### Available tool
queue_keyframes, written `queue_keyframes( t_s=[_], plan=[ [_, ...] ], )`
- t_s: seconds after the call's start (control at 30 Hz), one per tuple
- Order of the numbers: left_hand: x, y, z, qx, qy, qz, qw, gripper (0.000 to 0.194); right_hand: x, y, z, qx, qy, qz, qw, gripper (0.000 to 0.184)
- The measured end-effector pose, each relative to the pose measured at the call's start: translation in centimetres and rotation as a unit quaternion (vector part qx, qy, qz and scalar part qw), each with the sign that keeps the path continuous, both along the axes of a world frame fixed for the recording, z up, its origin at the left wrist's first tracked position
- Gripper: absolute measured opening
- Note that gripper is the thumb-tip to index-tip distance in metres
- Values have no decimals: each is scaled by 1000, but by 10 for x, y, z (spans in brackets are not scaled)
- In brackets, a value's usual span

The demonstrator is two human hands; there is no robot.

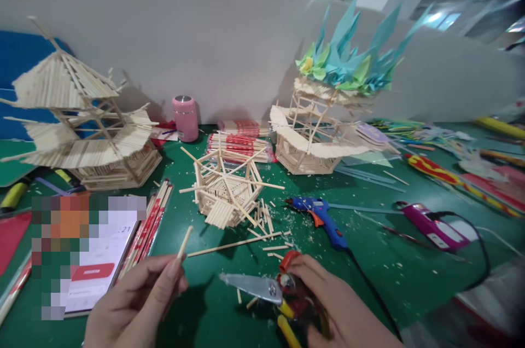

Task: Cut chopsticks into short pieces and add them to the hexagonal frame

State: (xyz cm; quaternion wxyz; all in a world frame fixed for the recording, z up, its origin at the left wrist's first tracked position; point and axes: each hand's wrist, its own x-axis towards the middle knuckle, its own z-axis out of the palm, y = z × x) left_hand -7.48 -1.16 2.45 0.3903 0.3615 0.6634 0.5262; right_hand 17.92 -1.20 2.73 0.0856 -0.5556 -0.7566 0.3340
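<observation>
My left hand (137,299) is at the bottom left, its fingers pinched on a short wooden stick (184,242) that points up and right. At the bottom centre my right hand (328,304) is wrapped round the red and yellow handles of cutting pliers (262,289), whose metal blades point left toward the stick. Just beyond both hands stands a small unfinished stick frame (225,186) on the green mat (381,260), with cut stick pieces scattered round it.
A blue glue gun (322,219) lies right of the frame, a purple tool (432,227) with a black cable further right. Two stick pagodas (88,118) (320,134) stand behind, one topped with folded paper. A phone (98,266), chopstick packs (241,145) and a pink can (186,118) are nearby.
</observation>
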Motion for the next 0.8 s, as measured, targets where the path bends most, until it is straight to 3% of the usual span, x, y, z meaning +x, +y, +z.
queue_keyframes(
  t_s=[0.03, 0.1, 0.2, 0.27, 0.33, 0.43, 0.5, 0.6, 0.8],
  plan=[
    [0, 7, 6, 19, 64, -17, 998, 20, -2, 1, 0, -8, 10, -7, 1000, 43],
    [1, 23, 18, 83, 182, -120, 972, 17, -3, 0, -3, -18, 27, -26, 999, 46],
    [2, 37, 30, 162, 292, -124, 934, 16, -1, -2, -8, -39, 60, -51, 996, 57],
    [4, 34, 32, 170, 270, -100, 943, 13, -2, -5, -12, -98, 122, -61, 986, 58],
    [6, 25, 30, 142, 193, -61, 969, 10, -5, -7, -18, -179, 194, -87, 961, 54],
    [10, 11, 25, 71, 78, -33, 994, 10, -14, -9, -34, -236, 199, -151, 939, 46],
    [12, 6, 22, 50, 43, -47, 997, 13, -19, -11, -45, -222, 173, -168, 945, 42],
    [12, 7, 19, 49, 13, -69, 996, 13, -25, -13, -53, -170, 179, -146, 958, 52],
    [9, 11, 14, 85, -28, -147, 985, 7, -31, -6, -33, -61, 134, -108, 983, 55]
  ],
)
